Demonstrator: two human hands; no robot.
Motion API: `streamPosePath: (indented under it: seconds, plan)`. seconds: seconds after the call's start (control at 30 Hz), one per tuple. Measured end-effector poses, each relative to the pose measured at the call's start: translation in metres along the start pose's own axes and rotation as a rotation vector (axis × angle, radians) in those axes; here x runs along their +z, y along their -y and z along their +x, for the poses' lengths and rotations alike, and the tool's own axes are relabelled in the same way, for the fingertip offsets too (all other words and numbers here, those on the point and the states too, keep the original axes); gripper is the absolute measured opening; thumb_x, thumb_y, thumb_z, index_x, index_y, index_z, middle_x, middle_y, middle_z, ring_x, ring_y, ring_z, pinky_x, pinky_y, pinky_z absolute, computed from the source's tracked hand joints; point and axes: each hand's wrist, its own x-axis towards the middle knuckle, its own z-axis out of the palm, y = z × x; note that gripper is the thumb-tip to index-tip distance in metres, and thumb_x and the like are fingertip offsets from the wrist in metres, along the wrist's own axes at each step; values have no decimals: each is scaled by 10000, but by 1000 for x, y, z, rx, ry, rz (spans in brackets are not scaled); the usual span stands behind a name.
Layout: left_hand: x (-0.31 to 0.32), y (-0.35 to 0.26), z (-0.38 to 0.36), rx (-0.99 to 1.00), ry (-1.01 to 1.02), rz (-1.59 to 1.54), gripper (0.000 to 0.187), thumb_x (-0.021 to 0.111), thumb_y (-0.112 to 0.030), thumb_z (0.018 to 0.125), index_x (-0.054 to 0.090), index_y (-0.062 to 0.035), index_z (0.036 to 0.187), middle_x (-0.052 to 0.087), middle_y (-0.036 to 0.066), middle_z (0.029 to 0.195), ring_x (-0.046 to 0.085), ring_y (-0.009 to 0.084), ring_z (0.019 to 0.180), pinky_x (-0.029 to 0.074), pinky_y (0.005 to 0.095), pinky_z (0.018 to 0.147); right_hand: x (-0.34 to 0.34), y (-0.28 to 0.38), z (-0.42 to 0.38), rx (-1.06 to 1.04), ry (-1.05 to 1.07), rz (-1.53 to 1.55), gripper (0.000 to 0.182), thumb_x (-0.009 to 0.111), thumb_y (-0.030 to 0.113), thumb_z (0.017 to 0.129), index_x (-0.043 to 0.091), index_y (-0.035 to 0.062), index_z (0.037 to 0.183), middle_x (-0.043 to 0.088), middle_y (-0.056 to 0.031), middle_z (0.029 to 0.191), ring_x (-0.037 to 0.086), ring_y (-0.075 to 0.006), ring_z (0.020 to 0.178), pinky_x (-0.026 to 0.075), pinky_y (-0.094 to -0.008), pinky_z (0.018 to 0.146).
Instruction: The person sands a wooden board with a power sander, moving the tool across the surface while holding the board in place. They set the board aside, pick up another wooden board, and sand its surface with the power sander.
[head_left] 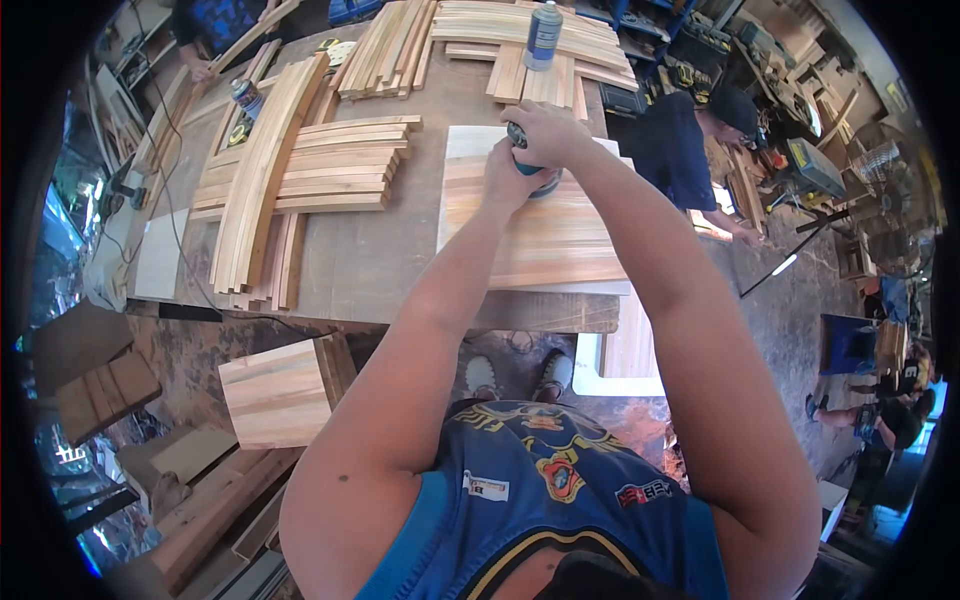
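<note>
Both of my hands are on a teal and black handheld power sander [546, 184], which rests on a flat panel of glued wood strips [560, 245]. My left hand [508, 178] wraps round its near left side. My right hand [552, 134] closes over the top from the right. Much of the sander is hidden by my fingers. The panel lies on a large worktable [350, 270], close to its front edge. Just beyond the panel, a blue spray can [543, 38] stands upright on wood strips.
Stacked wood strips [340, 170] cover the table's left side, with another can [246, 96] beside them. A person [670, 150] bends over at the right, near a standing fan [890, 200]. Another person's hand [200, 70] is at the far left. A wood panel [280, 395] stands below the table edge.
</note>
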Motion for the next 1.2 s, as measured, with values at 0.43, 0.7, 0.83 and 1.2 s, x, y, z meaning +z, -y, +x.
streamPosePath:
  seconds: [0.43,0.7,0.83,1.2]
  plan:
    - [-76,85,18,-21,-7,112,878,893,-319,768,453,-49,1479,597,156,1440,603,311,1287,492,434,1048,16,88,59,-51,-41,-5,557,723,359,804,636,210,1334,652,-117,1324,633,-338,1236,535,-475,1028]
    - [-92,42,-10,-53,-14,93,786,895,-306,764,537,-64,1420,663,151,1353,636,308,1253,503,413,1032,0,106,38,-15,40,27,540,733,314,824,631,179,1336,656,-118,1321,610,-336,1274,526,-471,1041]
    - [-88,48,-20,-49,16,32,749,902,-284,763,561,-64,1393,663,153,1351,635,304,1260,503,413,1035,4,104,25,-30,39,118,529,716,281,844,618,187,1355,651,-111,1326,613,-336,1271,542,-471,1018]
    - [-47,16,-31,-63,37,107,927,924,-395,716,486,-49,1456,636,186,1377,607,357,1282,495,456,1037,-8,65,-7,-15,110,108,526,701,282,867,596,205,1377,631,-92,1350,618,-326,1262,547,-477,1008]
